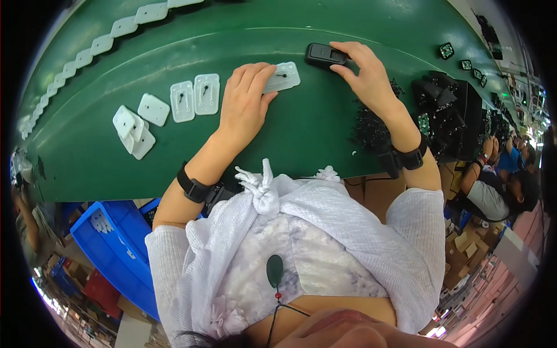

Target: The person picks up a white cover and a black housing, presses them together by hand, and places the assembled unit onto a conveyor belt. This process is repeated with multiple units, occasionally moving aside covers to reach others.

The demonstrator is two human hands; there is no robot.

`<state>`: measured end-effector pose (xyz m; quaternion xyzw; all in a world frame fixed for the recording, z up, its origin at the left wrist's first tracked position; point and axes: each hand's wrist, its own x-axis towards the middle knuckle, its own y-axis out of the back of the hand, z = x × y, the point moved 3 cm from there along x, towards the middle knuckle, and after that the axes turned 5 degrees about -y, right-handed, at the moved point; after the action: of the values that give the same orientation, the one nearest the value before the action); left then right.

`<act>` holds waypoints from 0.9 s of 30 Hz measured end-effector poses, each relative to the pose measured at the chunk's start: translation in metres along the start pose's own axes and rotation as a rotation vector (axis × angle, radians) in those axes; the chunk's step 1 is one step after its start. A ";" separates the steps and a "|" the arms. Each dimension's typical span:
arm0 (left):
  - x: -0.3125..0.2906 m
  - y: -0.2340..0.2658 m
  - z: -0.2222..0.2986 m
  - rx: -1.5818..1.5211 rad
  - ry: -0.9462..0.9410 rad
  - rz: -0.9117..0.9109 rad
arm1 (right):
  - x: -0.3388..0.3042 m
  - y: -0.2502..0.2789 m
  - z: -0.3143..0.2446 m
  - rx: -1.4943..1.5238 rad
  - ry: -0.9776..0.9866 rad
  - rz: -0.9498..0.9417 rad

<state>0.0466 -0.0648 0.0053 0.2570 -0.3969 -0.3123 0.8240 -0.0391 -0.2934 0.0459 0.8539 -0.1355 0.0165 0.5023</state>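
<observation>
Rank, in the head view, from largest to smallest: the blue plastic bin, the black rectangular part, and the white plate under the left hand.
1. Blue plastic bin, clearly largest, though it sits nearer the camera.
2 and 3. Black rectangular part under the right hand and white plate under the left hand: similar, so I do not rank them.

Head-worn fisheye looks steeply down, close over the green table [174,162].

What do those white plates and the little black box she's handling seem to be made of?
The white plates look like moulded plastic: matte, thin, identical, with rounded corners. The black box under the right hand also looks like plastic, smooth with a slight sheen. The left hand rests on another white plate.
</observation>
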 end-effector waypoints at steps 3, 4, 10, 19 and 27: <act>-0.004 0.005 -0.007 -0.142 0.054 0.040 | 0.002 -0.004 -0.026 0.075 0.093 -0.016; -0.006 0.008 -0.009 -0.247 0.092 0.078 | 0.002 -0.006 -0.038 0.118 0.171 -0.022; -0.014 0.023 -0.006 -0.313 0.153 0.046 | 0.011 -0.025 -0.061 0.158 0.246 -0.157; -0.022 0.019 -0.004 0.004 0.025 -0.069 | 0.011 -0.039 -0.064 0.084 0.286 -0.207; -0.018 0.019 0.007 0.245 -0.078 -0.162 | 0.001 -0.045 -0.062 0.062 0.220 -0.094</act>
<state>0.0385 -0.0405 0.0130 0.3745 -0.4419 -0.3365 0.7424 -0.0199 -0.2198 0.0379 0.8675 -0.0388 0.0905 0.4875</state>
